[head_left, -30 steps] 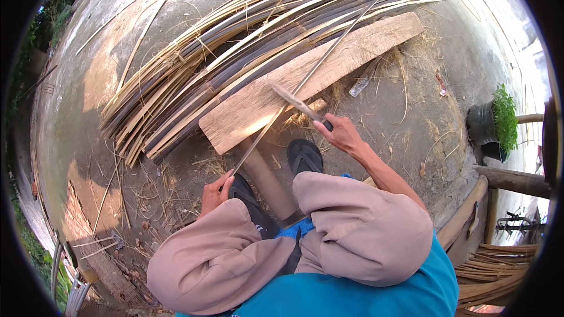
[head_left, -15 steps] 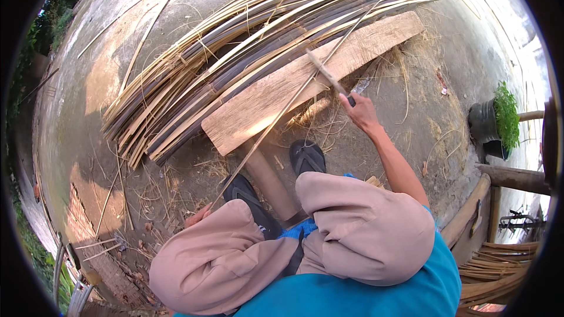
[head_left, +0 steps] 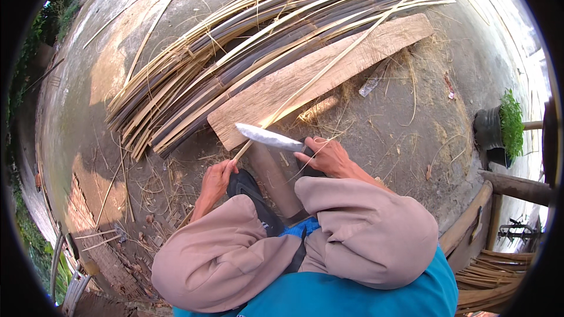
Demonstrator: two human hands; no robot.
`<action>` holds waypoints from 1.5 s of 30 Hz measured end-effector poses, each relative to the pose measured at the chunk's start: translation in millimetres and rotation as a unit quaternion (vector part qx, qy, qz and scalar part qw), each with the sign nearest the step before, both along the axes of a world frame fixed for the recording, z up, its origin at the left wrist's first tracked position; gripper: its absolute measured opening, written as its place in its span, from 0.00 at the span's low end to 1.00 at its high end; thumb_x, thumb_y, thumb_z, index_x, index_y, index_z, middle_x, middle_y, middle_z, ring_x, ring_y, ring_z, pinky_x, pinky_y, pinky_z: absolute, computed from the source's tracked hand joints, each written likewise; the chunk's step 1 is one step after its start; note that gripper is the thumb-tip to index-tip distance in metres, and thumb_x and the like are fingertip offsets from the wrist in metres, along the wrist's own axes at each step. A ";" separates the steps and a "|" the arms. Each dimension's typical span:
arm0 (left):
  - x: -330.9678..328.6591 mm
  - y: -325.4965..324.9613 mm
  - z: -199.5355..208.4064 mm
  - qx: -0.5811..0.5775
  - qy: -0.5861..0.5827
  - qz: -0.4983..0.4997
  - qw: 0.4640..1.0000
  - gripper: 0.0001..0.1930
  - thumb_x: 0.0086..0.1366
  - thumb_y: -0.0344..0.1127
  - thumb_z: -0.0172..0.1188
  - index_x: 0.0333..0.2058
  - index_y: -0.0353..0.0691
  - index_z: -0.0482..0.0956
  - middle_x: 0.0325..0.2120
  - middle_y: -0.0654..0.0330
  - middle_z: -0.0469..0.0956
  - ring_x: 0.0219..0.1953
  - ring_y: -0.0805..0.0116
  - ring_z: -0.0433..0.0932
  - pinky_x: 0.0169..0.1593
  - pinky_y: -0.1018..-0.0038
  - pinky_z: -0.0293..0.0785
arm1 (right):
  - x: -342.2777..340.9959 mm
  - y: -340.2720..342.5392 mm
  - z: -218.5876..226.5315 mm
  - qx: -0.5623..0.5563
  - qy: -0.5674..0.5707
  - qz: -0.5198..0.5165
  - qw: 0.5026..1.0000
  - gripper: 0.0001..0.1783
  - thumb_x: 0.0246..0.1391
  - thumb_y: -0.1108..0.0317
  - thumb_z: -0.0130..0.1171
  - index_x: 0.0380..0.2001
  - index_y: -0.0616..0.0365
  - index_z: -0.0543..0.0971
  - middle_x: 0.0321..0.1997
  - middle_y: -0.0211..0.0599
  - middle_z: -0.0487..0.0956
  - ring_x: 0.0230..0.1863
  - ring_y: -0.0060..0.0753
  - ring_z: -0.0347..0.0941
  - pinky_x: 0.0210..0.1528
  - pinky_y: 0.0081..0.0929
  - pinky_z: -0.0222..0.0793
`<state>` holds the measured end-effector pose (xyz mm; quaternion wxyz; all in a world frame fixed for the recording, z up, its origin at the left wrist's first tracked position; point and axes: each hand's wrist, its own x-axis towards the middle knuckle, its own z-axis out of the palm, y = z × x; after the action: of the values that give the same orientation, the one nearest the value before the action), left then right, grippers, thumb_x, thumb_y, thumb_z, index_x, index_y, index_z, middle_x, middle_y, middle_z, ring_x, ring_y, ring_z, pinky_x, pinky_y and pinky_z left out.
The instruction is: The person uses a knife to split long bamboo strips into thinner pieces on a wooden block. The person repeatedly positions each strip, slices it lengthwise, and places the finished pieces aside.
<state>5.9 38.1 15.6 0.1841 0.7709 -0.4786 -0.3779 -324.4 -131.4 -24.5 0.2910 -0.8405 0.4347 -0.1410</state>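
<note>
My left hand (head_left: 216,179), beside my left knee, is closed round the near end of a long thin bamboo strip (head_left: 305,86). The strip runs up and to the right across a wooden plank (head_left: 247,113), and its far part lies over a pile of split bamboo (head_left: 217,76). In front of my right knee, my right hand (head_left: 329,157) grips the dark handle of a knife (head_left: 269,137). The knife's broad, pale blade points left and lies across the strip close to my left hand. Thin shavings hang about my right fingers.
A wooden post (head_left: 271,179) stands between my sandalled feet under the plank. Curly shavings and scraps litter the ground. At the right are a potted green plant (head_left: 510,126) and wooden poles (head_left: 517,186); more bamboo strips (head_left: 493,276) lie at lower right.
My right hand has drawn the knife from the plank's far side down toward my knees. My left hand, mostly hidden behind the knee before, has come forward with the strip, whose paler side now shows.
</note>
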 end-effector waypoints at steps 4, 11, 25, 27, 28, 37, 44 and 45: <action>-17.8 -1.2 4.4 -0.034 -0.017 -0.005 0.999 0.23 0.78 0.51 0.50 0.30 0.39 0.81 0.17 0.49 0.71 0.22 0.52 0.73 0.31 0.59 0.66 | -15.2 -43.6 6.0 0.081 0.013 -0.146 0.986 0.29 0.63 0.40 0.61 0.35 0.60 0.76 0.29 0.58 0.82 0.31 0.64 0.81 0.32 0.53 0.75; -4.6 42.6 15.0 0.006 -0.035 0.011 0.999 0.21 0.78 0.50 0.52 0.31 0.40 0.81 0.18 0.48 0.71 0.22 0.48 0.74 0.31 0.58 0.67 | -47.8 -72.8 -1.6 -0.019 0.055 -0.087 0.995 0.31 0.66 0.39 0.58 0.30 0.61 0.77 0.24 0.52 0.81 0.27 0.60 0.80 0.32 0.52 0.75; 2.8 72.5 19.8 0.034 -0.073 0.064 0.995 0.21 0.77 0.49 0.52 0.30 0.40 0.80 0.13 0.52 0.65 0.16 0.60 0.66 0.25 0.60 0.60 | -21.6 -94.2 6.0 0.049 0.025 -0.203 0.978 0.32 0.65 0.38 0.58 0.27 0.61 0.76 0.22 0.56 0.80 0.28 0.61 0.80 0.36 0.54 0.76; 9.5 77.6 16.2 0.010 -0.081 0.063 0.995 0.21 0.77 0.50 0.52 0.30 0.40 0.80 0.13 0.51 0.64 0.16 0.59 0.65 0.25 0.60 0.60 | -4.2 -60.9 1.5 0.028 -0.013 -0.048 0.998 0.33 0.65 0.38 0.57 0.28 0.62 0.77 0.22 0.54 0.80 0.27 0.60 0.79 0.34 0.53 0.74; 10.9 88.8 11.5 0.004 -0.082 0.058 0.995 0.21 0.77 0.50 0.53 0.30 0.40 0.80 0.13 0.51 0.64 0.16 0.58 0.65 0.25 0.60 0.60 | -4.5 -46.0 -0.4 -0.001 0.000 0.042 0.999 0.33 0.65 0.38 0.57 0.28 0.62 0.77 0.22 0.54 0.79 0.27 0.60 0.79 0.34 0.53 0.74; 73.0 165.3 -23.2 0.084 0.073 0.098 0.989 0.23 0.78 0.51 0.54 0.29 0.41 0.80 0.12 0.66 0.63 0.17 0.76 0.61 0.23 0.70 0.56 | -108.4 -191.3 4.3 0.041 -0.084 -0.389 0.916 0.39 0.67 0.34 0.53 0.22 0.64 0.74 0.15 0.38 0.73 0.17 0.30 0.76 0.21 0.35 0.70; 19.4 23.5 -2.6 0.198 0.350 0.116 0.908 0.22 0.77 0.54 0.55 0.29 0.44 0.74 0.13 0.77 0.56 0.15 0.85 0.49 0.19 0.77 0.44 | 7.1 8.8 2.2 0.085 -0.004 0.007 0.996 0.31 0.65 0.40 0.59 0.33 0.63 0.76 0.28 0.58 0.81 0.32 0.66 0.79 0.34 0.54 0.74; 19.6 16.4 -1.8 0.235 0.380 0.126 0.886 0.22 0.77 0.54 0.55 0.28 0.44 0.73 0.13 0.77 0.56 0.14 0.85 0.48 0.18 0.78 0.42 | 5.7 15.7 5.0 0.062 0.021 0.040 0.997 0.31 0.65 0.39 0.59 0.33 0.62 0.76 0.29 0.58 0.81 0.33 0.65 0.80 0.34 0.54 0.74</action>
<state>25.5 54.6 13.8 0.2118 0.6426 -0.1676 -0.7171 -318.7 -115.7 -19.5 0.3387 -0.8404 0.4147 -0.0842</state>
